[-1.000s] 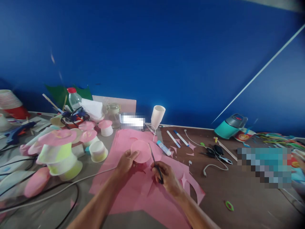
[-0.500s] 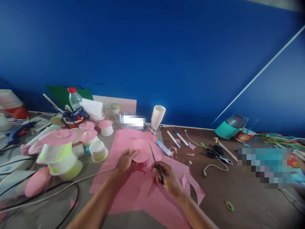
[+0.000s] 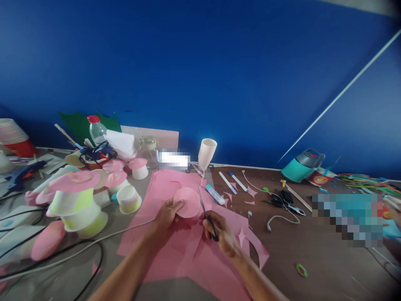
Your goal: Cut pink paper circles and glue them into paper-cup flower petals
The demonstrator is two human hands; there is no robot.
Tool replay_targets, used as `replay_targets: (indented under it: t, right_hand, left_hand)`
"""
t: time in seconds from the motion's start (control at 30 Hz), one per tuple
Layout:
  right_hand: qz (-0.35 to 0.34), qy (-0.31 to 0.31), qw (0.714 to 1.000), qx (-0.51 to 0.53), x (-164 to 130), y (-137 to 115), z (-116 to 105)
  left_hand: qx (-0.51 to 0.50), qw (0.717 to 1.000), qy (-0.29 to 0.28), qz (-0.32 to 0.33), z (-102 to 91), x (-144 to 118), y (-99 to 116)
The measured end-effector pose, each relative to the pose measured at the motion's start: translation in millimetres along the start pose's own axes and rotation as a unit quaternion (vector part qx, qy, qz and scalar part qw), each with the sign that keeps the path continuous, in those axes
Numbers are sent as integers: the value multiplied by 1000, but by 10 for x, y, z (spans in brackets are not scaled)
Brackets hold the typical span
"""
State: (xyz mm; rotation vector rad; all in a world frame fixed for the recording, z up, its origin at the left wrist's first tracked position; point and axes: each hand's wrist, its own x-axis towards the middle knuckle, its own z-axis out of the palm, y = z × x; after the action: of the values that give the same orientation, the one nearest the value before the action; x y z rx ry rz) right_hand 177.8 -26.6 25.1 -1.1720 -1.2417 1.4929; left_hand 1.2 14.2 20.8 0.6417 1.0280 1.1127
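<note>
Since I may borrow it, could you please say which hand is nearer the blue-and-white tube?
Right: the right hand is on the near side of the tube; the left hand is farther off, to its left.

This looks like a craft workspace; whether in a home or a workshop, I cannot tell. Pink paper [image 3: 169,259], scraps [image 3: 251,193], scissors [image 3: 214,232], markers [image 3: 228,183], a glue stick [image 3: 215,195] and pink-topped cups [image 3: 138,168] crowd a table [image 3: 275,259] by a blue wall [image 3: 200,75].

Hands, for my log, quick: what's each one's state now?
Left hand: closed, pinching the pink disc.
Right hand: closed, holding the scissors.
</note>
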Motion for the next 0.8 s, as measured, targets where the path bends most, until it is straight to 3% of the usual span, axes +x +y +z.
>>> replay_targets:
  t: [0.8]
  right_hand:
    - [-2,5,1000,-3,23,114,-16]
  left_hand:
    - [-4,1000,3,-12,12,-34,23]
